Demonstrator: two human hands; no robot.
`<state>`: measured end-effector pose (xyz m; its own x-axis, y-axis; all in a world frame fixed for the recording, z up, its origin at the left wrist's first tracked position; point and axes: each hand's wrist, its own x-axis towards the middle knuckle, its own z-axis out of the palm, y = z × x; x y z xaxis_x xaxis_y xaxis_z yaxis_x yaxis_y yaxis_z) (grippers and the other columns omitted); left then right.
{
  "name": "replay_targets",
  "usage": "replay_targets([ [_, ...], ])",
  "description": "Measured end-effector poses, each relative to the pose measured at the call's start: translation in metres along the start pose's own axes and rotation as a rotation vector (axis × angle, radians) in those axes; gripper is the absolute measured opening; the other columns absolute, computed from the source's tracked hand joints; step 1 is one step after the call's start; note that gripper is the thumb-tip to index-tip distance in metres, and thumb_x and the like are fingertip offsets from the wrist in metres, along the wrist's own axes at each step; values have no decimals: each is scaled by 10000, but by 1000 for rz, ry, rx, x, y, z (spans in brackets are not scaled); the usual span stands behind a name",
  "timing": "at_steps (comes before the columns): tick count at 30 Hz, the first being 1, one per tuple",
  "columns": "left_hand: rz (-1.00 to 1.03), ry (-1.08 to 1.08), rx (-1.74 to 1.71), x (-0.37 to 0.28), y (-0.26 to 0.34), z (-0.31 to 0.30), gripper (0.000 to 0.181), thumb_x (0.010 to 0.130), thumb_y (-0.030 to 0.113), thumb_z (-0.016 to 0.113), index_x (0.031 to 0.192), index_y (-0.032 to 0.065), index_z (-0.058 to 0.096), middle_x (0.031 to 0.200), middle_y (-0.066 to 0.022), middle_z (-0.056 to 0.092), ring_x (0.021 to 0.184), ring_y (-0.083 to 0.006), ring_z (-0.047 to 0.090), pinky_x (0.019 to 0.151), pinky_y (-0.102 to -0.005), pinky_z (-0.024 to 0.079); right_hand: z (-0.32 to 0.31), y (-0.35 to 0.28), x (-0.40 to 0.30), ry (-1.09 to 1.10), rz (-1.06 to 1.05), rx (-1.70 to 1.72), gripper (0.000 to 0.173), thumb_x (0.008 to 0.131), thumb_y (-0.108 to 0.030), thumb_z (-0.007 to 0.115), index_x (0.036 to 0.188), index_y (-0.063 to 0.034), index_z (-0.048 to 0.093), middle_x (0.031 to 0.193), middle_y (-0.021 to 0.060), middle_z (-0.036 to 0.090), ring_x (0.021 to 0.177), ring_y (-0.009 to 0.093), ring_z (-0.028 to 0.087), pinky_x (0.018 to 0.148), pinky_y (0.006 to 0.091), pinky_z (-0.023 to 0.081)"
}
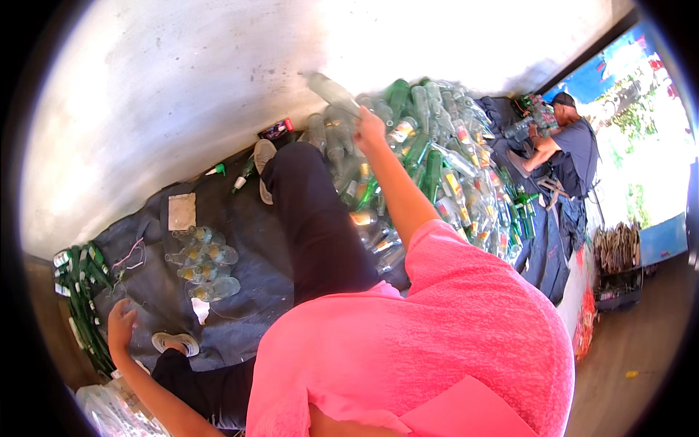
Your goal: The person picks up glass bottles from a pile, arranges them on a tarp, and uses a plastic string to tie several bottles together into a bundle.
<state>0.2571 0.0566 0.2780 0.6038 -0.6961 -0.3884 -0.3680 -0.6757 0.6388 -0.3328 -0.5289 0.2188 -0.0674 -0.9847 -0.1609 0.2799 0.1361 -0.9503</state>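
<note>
My right hand (369,127) is shut around one end of a clear glass bottle (334,93), blurred and tilted against the white wall. Right beside that hand lies a big heap of clear and green glass bottles (431,147), many with labels. My left hand (121,322) hangs low over the sheet with fingers apart, holding nothing visible. It is nearest to a stack of green bottles (82,306) at the left edge. Between my feet, a small group of clear bottles (205,262) lies on its side in rows.
A dark sheet (256,262) covers the ground. On it are a flat pale block (182,212), string (131,257) and a loose green bottle (244,175). A person (573,142) sits beyond the heap, holding bottles. Plastic-wrapped goods (117,407) stand at lower left.
</note>
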Motion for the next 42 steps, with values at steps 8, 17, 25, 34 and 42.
replay_targets([
  [8, 23, -29, 46, -9, -24, -19, 506, 857, 124, 622, 1329, -43, 551, 885, -74, 654, 662, -122, 563, 560, -274, 449, 126, -90, -91, -177, -334, -486, 381, 930, -346, 630, 712, -38, 570, 626, 60, 547, 491, 168, 509, 521, 367, 444],
  [17, 118, -35, 94, -6, 15, -2, 502, 862, 208, 695, 1286, -42, 598, 916, -101, 704, 697, -160, 626, 662, -325, 510, 225, -36, -164, -431, -826, -1004, 453, 898, -418, 609, 853, 32, 621, 839, 283, 650, 860, 476, 623, 773, 506, 492],
  [25, 95, -35, 161, -16, 19, 5, 460, 868, 198, 704, 1276, 6, 615, 816, -72, 665, 705, -143, 616, 638, -308, 495, 215, 105, -236, -780, -705, -1335, 354, 923, -370, 595, 923, -17, 636, 909, 245, 699, 930, 443, 664, 813, 527, 517],
  [34, 139, 55, 198, -8, 27, 13, 499, 860, 222, 708, 1291, -6, 605, 847, -92, 686, 709, -161, 619, 661, -327, 507, 185, 196, -284, -1135, -485, -1614, 330, 928, -335, 587, 1014, -17, 614, 953, 253, 701, 916, 438, 679, 816, 537, 533],
  [42, 75, 9, 206, -12, 35, 13, 485, 853, 213, 698, 1286, 15, 612, 827, -90, 674, 692, -157, 605, 651, -334, 496, 183, 216, -308, -1193, -526, -1633, 299, 920, -313, 604, 985, -21, 611, 938, 245, 703, 923, 431, 683, 819, 532, 535],
])
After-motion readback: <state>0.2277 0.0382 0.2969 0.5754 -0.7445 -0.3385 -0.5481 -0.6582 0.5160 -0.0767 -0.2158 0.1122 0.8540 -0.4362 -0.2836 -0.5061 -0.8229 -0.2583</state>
